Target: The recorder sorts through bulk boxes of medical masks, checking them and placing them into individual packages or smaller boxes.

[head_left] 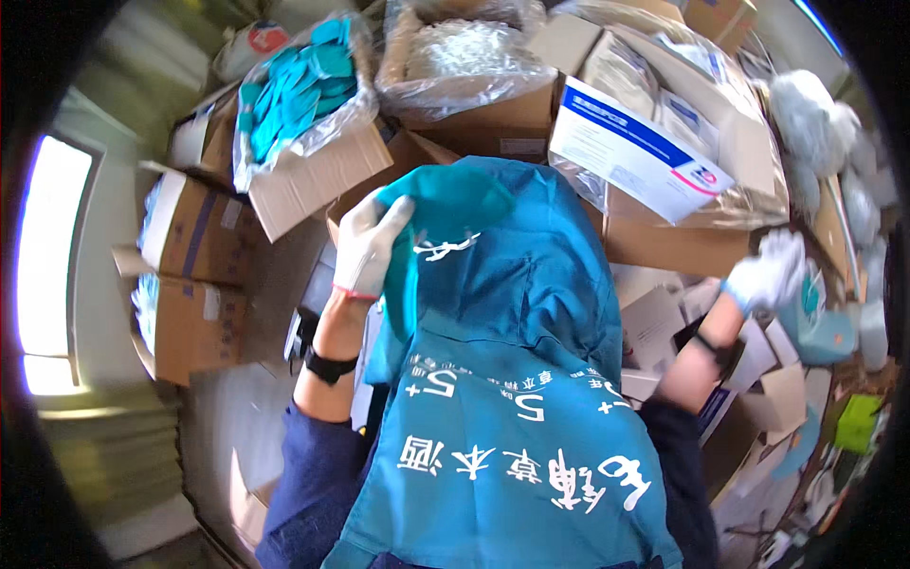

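Observation:
My left hand [368, 245], in a white knit glove, pinches a teal mask-like fabric piece [453, 201] between thumb and fingers. White cords or loops [445, 247] hang at its lower edge. The piece is held over my lap, in front of the teal apron [512, 417] with white lettering that I wear. Off to the right, my right hand [766, 273], also in a white glove, is raised near a pale blue plastic container [827, 327]. Blur hides how its fingers lie, and I see nothing clearly in it.
A carton [318, 175] of similar teal pieces stands far left. Beside it, a lined carton [464, 90] holds white stringy material. A large carton [664, 209] with a white-and-blue box sits far right. Stacked cartons [194, 275] are at left; loose cardboard [782, 403] lies at right.

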The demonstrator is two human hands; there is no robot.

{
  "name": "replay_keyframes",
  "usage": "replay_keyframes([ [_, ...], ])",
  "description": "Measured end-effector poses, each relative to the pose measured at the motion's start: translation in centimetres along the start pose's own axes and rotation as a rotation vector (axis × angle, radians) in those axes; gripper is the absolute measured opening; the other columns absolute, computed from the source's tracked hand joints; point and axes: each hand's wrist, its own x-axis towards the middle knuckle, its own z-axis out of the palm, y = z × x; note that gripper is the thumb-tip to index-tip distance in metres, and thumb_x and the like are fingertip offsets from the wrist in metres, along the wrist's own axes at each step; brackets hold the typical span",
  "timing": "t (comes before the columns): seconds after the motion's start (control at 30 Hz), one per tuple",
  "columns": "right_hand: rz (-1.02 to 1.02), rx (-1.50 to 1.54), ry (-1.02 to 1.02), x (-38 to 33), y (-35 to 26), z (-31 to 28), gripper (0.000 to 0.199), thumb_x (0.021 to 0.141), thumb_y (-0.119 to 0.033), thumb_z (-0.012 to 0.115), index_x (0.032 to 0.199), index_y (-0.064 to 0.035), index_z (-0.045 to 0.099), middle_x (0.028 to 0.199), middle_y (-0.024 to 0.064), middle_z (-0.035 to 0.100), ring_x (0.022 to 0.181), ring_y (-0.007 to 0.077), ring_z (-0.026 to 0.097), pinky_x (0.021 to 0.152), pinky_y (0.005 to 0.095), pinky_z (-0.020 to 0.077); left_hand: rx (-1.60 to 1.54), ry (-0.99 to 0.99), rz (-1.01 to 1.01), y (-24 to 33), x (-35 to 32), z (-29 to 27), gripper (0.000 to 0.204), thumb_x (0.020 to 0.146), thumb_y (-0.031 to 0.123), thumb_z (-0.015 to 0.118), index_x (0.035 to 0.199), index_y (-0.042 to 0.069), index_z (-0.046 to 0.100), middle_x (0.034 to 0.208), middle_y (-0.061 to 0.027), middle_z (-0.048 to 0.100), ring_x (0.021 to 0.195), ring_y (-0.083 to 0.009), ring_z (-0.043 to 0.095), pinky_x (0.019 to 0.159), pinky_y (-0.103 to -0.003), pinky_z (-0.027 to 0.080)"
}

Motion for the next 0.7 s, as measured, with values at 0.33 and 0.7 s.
replay_keyframes([
  [0.33, 0.767, -0.032, -0.987, -25.6, -12.1, 14.8, 0.022, 0.089, -0.013, 0.066, 0.106, -0.0002, 0.063, 0.088, 0.0008, 0.065, 0.077, 0.0072, 0.057, 0.069, 0.0208, 0.0453, -0.345, -0.118, -0.135, -2.5, 0.0, 1.2, 0.041, 0.097, 0.04, 0.054, 0.109, 0.001, 0.061, 0.081, -0.0008, 0.06, 0.067, -0.0064, 0.052, 0.06, -0.021, 0.043],
  [0.7, 0.953, -0.025, -0.807, -26.8, -10.5, 14.4, 0.018, 0.097, -0.021, 0.054, 0.103, -0.0058, 0.061, 0.076, -0.0002, 0.057, 0.064, 0.0077, 0.052, 0.06, 0.022, 0.0427, -0.652, -0.365, -0.139, -7.4, -0.7, 0.3, 0.043, 0.092, 0.032, 0.062, 0.121, 0.0, 0.059, 0.11, -0.0075, 0.064, 0.093, -0.0124, 0.061, 0.083, -0.028, 0.051],
])
